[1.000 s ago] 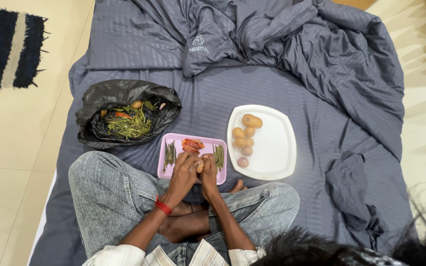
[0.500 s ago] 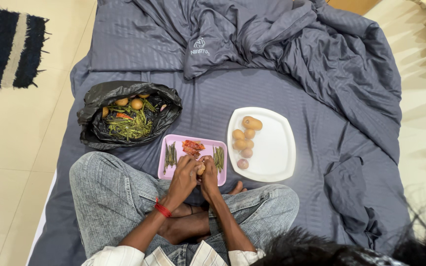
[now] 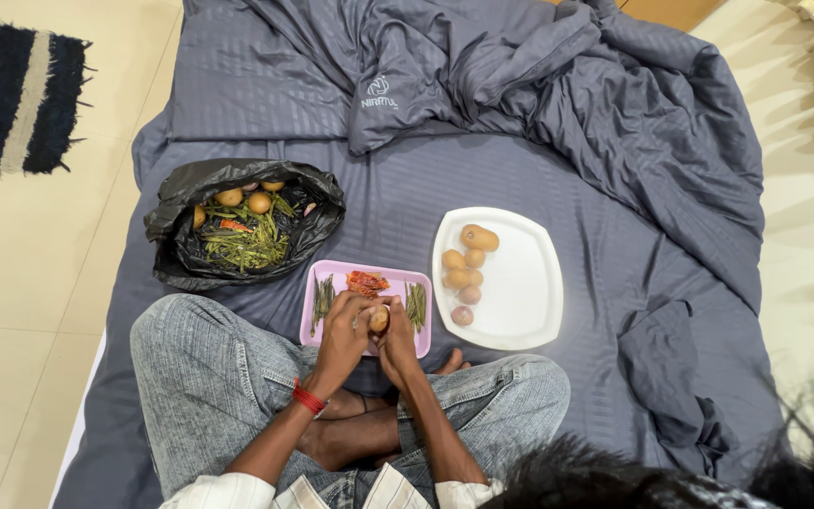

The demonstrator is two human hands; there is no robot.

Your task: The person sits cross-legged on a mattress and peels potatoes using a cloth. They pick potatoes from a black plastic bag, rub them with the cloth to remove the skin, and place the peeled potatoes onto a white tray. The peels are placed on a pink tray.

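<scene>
Grey striped bedsheet (image 3: pixel 482 179) covered the bed on which the person sat cross-legged in pale jeans; all the things lay on it in front of the knees. Both hands met at the lower centre of the frame, over the near edge of the pink tray (image 3: pixel 366 276). The left hand (image 3: pixel 344 330), with a red thread at its wrist, and the right hand (image 3: pixel 398 335) were closed together around one small potato (image 3: pixel 380 319), which showed only as a pale tan patch between the fingers; whether its skin was partly off could not be told.

As to progress, judged from how things lay: the white plate (image 3: pixel 520 311), right of centre, carried six potatoes (image 3: pixel 464 269) grouped along its left side, one long and tan at the top, a reddish one at the bottom, with most of the plate bare. The pink tray held two small bundles of green beans (image 3: pixel 323 294) at its left and right, and an orange-red heap between them that was too small to identify. The black plastic bag (image 3: pixel 176 231), at centre left, stood open and held more green beans, several round potatoes and something red. Much therefore appeared to remain in the bag, and the work seemed less than half done.

A rumpled grey quilt (image 3: pixel 614 104) lay at upper right, and a dark striped rug (image 3: pixel 11 94) at upper left on the tiled floor.
</scene>
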